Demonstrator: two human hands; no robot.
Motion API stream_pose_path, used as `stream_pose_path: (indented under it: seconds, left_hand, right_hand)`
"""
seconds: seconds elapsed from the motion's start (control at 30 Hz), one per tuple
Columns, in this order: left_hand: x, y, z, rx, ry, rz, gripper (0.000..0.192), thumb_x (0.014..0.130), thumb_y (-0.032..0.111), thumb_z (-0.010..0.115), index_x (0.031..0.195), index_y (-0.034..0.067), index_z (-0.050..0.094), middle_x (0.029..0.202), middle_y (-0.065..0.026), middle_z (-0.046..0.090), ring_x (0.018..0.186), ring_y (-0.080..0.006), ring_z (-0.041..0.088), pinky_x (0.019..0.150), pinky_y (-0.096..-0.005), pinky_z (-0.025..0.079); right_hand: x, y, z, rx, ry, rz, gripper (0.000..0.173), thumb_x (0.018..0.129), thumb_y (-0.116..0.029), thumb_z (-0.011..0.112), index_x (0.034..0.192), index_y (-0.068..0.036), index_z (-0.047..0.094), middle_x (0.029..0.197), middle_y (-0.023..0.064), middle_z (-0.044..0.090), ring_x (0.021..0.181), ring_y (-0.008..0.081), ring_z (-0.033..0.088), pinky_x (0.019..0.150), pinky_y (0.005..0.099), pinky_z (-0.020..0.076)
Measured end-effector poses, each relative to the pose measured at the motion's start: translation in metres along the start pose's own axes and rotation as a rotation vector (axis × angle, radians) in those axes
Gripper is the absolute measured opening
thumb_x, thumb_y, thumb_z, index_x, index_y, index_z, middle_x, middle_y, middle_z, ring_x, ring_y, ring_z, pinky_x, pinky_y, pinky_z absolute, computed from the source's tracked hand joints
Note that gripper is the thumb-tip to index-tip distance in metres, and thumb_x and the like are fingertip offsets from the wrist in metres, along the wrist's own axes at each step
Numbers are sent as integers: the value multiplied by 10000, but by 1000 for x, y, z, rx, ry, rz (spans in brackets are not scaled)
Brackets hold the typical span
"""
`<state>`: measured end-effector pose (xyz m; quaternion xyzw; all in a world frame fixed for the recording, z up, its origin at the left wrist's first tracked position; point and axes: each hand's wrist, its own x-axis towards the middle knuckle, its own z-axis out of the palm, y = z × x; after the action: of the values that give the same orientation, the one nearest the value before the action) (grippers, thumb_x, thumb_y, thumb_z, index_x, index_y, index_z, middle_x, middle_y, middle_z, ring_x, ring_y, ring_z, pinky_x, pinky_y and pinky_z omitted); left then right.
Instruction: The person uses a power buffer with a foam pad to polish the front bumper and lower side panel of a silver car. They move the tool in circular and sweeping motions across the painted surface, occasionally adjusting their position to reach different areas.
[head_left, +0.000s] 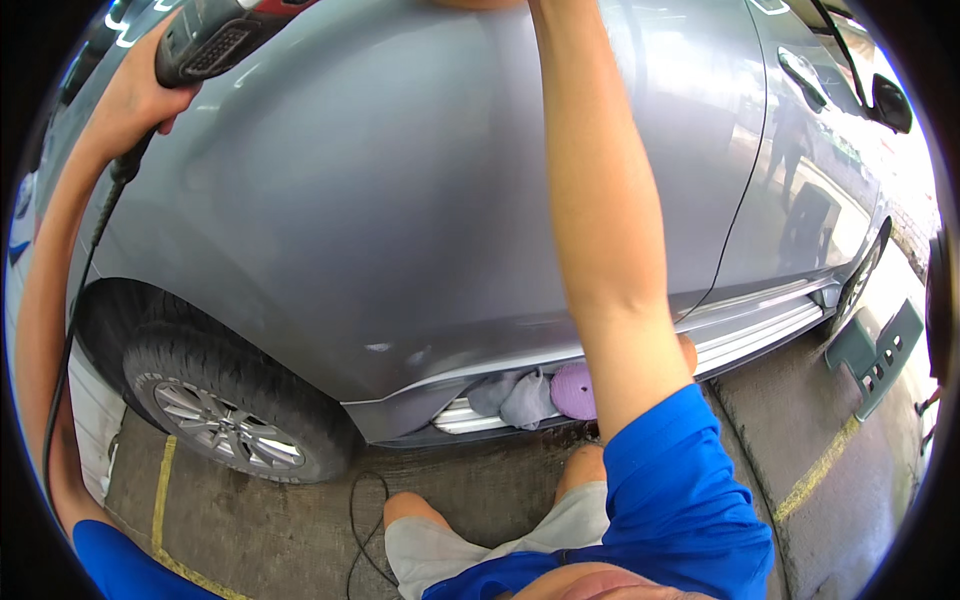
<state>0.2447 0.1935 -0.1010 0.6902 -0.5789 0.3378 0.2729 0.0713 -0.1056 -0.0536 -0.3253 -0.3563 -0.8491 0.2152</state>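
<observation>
In the upper left, my left hand (139, 94) is wrapped around the rear handle of a corded power tool (217, 45) with a black and red body. The tool's front end is beyond the top edge. A black cord (67, 352) runs down from the handle along my left forearm. My right arm reaches up across the grey car body panel (375, 187). Only a sliver of my right hand (480, 3) shows at the top edge, so its fingers and anything in them are hidden. Reflections streak the glossy panel.
Grey cloths (517, 397) and a round purple pad (572, 391) lie on the car's running board (750, 330). A wheel (232, 412) stands at lower left. Cord loops (367, 517) lie on the concrete floor near my knees. A green plastic stool (874, 360) is at right.
</observation>
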Motion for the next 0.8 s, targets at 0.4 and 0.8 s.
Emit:
stream_pose_path:
  seconds: [0.4,0.8]
  left_hand:
    - [-152,32,147,137,-195,290,708,637,-15,753,1281,14,457,1006,-232,670,901,-396,684,732,-436,562]
    - [-68,66,102,36,-148,200,668,669,46,753,1270,13,462,900,-229,676,836,-448,663,711,-419,538]
  right_hand:
    - [-211,-167,-189,-209,132,150,423,965,-297,459,1298,-39,423,1074,259,595,897,401,666,848,548,551]
    - [-97,-109,-161,-253,167,20,305,938,-197,466,1143,6,566,1075,160,599,946,305,616,853,452,517]
